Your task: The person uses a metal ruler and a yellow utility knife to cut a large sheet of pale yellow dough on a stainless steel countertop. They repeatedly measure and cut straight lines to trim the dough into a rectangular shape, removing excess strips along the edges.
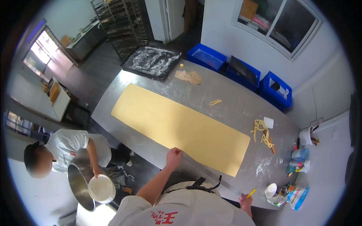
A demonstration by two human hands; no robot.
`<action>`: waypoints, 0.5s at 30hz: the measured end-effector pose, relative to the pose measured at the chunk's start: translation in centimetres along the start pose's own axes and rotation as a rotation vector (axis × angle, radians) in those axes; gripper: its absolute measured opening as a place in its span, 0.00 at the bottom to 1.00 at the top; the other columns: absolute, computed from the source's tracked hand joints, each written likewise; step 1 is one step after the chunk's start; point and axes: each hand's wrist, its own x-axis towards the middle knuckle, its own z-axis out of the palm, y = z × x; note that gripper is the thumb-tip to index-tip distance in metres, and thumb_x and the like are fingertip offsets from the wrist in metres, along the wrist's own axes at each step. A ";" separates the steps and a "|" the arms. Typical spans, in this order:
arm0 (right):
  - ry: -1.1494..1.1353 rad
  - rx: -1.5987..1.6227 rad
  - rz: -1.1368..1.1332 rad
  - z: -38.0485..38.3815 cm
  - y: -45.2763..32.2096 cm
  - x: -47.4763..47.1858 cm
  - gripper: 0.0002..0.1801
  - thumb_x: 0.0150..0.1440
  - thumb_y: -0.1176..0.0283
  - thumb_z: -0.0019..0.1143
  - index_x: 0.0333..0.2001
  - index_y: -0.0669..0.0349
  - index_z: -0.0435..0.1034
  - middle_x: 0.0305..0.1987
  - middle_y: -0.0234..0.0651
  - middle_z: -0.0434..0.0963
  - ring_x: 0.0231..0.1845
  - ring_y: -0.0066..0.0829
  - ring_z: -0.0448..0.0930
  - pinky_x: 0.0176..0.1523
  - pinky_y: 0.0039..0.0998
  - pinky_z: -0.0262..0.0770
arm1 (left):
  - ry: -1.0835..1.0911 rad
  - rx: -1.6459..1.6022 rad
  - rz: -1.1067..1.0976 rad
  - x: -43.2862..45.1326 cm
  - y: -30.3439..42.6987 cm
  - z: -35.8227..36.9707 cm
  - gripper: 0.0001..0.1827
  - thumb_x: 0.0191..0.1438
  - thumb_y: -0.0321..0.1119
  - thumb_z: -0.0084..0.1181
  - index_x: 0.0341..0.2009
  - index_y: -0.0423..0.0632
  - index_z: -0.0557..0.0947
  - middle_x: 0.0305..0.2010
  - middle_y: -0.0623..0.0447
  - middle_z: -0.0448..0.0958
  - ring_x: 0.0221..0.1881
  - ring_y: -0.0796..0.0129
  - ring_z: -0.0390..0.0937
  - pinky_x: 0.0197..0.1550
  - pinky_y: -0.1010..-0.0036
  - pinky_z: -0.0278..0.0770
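A long rolled-out sheet of yellow dough [181,124] lies across the steel worktable [226,93]. Along its near edge runs a long metal ruler [208,171]. My left hand [173,158] grips the ruler's left end beside the dough. At the other end, close to the table's near edge, my right hand [245,201] holds a slim yellow pointed tool [251,192], either a pencil or a craft knife. The ruler's right end meets the fingers of that hand.
A floured black baking tray [151,60] sits at the far left corner. Dough strips [258,127] lie near a white scraper [268,122] and a wooden stick [271,143]. Blue crates [206,56] stand beyond. At left, a co-worker [76,144] holds a white bucket [101,188] by a steel bowl [77,180].
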 end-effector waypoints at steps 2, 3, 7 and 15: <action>-0.029 0.015 0.041 -1.1 -0.2 0.3 0.16 0.61 0.85 0.61 0.34 0.54 0.61 0.23 0.32 0.67 0.18 0.26 0.70 0.21 0.29 0.70 | -0.010 0.046 0.006 -0.3 0.5 0.6 0.10 0.61 0.39 0.67 0.42 0.46 0.89 0.43 0.45 0.88 0.46 0.51 0.88 0.49 0.57 0.85; -0.040 0.012 0.070 -1.5 -0.2 0.2 0.16 0.61 0.85 0.60 0.34 0.54 0.61 0.23 0.33 0.67 0.18 0.27 0.71 0.21 0.30 0.70 | -0.018 0.081 0.012 -0.4 0.7 0.8 0.10 0.61 0.39 0.66 0.41 0.47 0.89 0.44 0.46 0.88 0.46 0.50 0.87 0.50 0.56 0.85; 0.035 -0.002 0.092 -2.0 -0.1 0.6 0.15 0.61 0.85 0.62 0.33 0.56 0.63 0.23 0.29 0.67 0.18 0.23 0.69 0.23 0.26 0.71 | -0.047 0.160 -0.022 -0.7 1.1 1.2 0.10 0.60 0.39 0.65 0.40 0.48 0.89 0.45 0.46 0.87 0.48 0.49 0.86 0.51 0.54 0.84; -0.083 0.037 0.005 -1.6 0.7 1.9 0.16 0.59 0.85 0.63 0.33 0.56 0.62 0.20 0.32 0.65 0.15 0.27 0.70 0.17 0.31 0.68 | 0.023 0.044 0.029 -1.0 -0.1 0.3 0.12 0.59 0.40 0.67 0.41 0.45 0.89 0.41 0.44 0.89 0.44 0.50 0.88 0.49 0.57 0.85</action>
